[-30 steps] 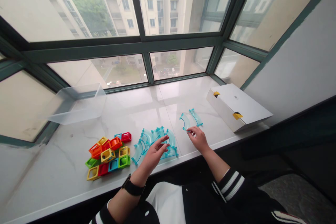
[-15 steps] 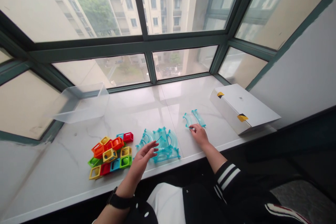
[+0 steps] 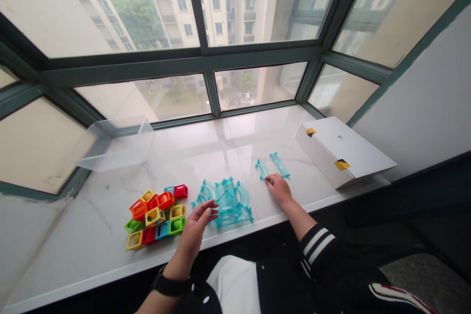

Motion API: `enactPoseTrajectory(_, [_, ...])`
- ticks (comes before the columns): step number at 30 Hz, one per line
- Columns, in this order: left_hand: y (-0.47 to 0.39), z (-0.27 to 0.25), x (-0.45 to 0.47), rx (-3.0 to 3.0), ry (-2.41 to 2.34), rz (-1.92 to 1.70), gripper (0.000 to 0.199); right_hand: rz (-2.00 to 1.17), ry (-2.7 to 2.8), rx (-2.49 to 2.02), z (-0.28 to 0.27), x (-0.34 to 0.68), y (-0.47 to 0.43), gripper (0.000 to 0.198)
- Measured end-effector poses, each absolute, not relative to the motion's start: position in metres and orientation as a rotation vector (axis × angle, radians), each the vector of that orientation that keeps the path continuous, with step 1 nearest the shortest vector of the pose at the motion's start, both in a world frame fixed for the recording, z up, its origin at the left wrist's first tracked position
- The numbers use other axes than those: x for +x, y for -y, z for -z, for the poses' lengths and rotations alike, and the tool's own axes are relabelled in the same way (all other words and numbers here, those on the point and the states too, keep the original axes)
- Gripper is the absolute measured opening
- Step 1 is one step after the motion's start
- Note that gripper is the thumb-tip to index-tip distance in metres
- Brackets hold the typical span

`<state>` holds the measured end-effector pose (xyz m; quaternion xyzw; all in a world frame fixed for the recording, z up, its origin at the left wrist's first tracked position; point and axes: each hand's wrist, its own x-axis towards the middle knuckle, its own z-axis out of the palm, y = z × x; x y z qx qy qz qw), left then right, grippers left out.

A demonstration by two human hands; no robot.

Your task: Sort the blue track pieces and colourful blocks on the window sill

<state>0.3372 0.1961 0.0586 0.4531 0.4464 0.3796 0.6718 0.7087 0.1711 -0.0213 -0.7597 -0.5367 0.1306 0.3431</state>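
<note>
My right hand is closed in a pinch at the near end of a small curved, clear blue track piece lying on the sill. Just right of that lies a straight clear blue track piece. My left hand hovers with fingers extended, its fingertips over the left side of a pile of clear blue track pieces; nothing shows in its grasp. Left of this hand is a heap of red, orange, yellow, green and blue hollow blocks, some with a ball inside.
A clear plastic bin stands at the back left against the window. On the right sits a white box with two yellow-and-black tabs. The white sill ends in a front edge close to my body.
My left hand has shifted slightly left and down, with its fingers a little closer together. The right hand stays at the curved piece. The view has moved a touch.
</note>
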Motion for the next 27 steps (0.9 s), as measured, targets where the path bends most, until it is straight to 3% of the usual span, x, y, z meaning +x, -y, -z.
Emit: enactPoseTrajectory(27, [-0.190, -0.044, 0.339, 1.049, -1.001, -0.820, 0.052, -0.324, 1.395, -2.042, 0.020, 0.706, -0.174, 0.020])
